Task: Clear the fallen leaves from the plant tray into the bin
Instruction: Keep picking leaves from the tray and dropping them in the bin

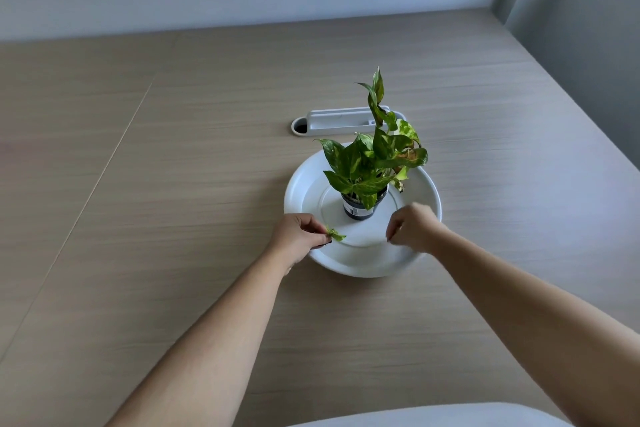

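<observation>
A round white plant tray (pixel 363 260) lies on the wooden table. A small dark pot (pixel 360 210) with a green variegated plant (pixel 374 159) stands at its middle. My left hand (pixel 299 236) rests at the tray's left rim, its fingers pinched on a small green fallen leaf (pixel 335 234) that sticks out over the tray. My right hand (pixel 412 227) hovers over the tray's right front part with its fingers curled together; I cannot see anything in it. No bin is in view.
A white cable-port cover (pixel 346 121) with a dark hole at its left end is set into the table behind the tray. A wall runs along the table's far edge. A pale cushion edge (pixel 433 416) shows at the bottom.
</observation>
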`<state>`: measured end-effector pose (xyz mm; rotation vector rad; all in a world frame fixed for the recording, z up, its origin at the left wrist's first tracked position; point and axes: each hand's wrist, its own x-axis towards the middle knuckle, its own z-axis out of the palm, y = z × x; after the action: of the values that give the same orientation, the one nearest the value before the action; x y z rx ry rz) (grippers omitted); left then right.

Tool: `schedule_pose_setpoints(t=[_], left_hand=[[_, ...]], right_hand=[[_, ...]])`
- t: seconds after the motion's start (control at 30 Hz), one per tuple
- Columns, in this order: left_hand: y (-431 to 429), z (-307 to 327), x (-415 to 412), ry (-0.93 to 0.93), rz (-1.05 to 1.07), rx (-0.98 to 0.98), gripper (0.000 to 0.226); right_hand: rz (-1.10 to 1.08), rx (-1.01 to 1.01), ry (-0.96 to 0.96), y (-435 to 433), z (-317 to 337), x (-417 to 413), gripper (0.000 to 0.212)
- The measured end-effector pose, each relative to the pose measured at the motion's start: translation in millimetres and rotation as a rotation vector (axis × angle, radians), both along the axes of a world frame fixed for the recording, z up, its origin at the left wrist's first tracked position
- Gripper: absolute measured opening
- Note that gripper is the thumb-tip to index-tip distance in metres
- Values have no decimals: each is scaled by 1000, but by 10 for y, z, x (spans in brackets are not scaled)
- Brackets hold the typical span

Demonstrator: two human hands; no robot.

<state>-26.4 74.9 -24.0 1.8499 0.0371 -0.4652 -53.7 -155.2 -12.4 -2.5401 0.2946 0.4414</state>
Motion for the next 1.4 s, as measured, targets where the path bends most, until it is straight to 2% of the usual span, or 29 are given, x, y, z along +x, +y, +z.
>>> schedule_pose_setpoints(t=[0.1, 0.17, 0.3, 0.4, 0.53, 0.7, 0.87, 0.97, 1.07, 1.27, 1.4], left_hand=[[-48, 13, -5, 25, -9, -30, 25], [-139, 33, -26, 54, -8, -59, 24], [-551, 165, -135, 53, -79, -78, 24], [-1043, 292, -306, 75, -164, -138, 25], [-1981, 447, -742, 66, -366, -142, 27], [-3484, 459, -1803, 111, -672, -107, 26], [-4869, 312, -3062, 53, -1026, 19, 26], [-5397, 100, -3727, 32, -1165, 112, 25], [-5644, -203, -4175, 25, -1273, 226, 18], [-5678, -1139, -4584, 141, -1419, 518, 27], [-5662, -1733, -4624, 217, -1389, 678, 26]], right_hand=[[-370, 452, -55, -208, 174, -32, 14], [-513, 688, -78, -336, 240, -132, 17], [-563, 810, -112, -624, 307, -472, 18], [-599, 795, -160, -1002, 358, -808, 20], [-757, 755, -254, -1859, 436, -1594, 20], [-1056, 594, -339, -3037, 406, -3305, 25], [-1393, 386, -300, -3791, 152, -5205, 26], [-1553, 345, -224, -3913, -85, -6063, 23], [-1644, 358, -121, -3851, -415, -6543, 22], [-1676, 458, 94, -3408, -1236, -6849, 24], [-1723, 570, 181, -3176, -1725, -6878, 17]])
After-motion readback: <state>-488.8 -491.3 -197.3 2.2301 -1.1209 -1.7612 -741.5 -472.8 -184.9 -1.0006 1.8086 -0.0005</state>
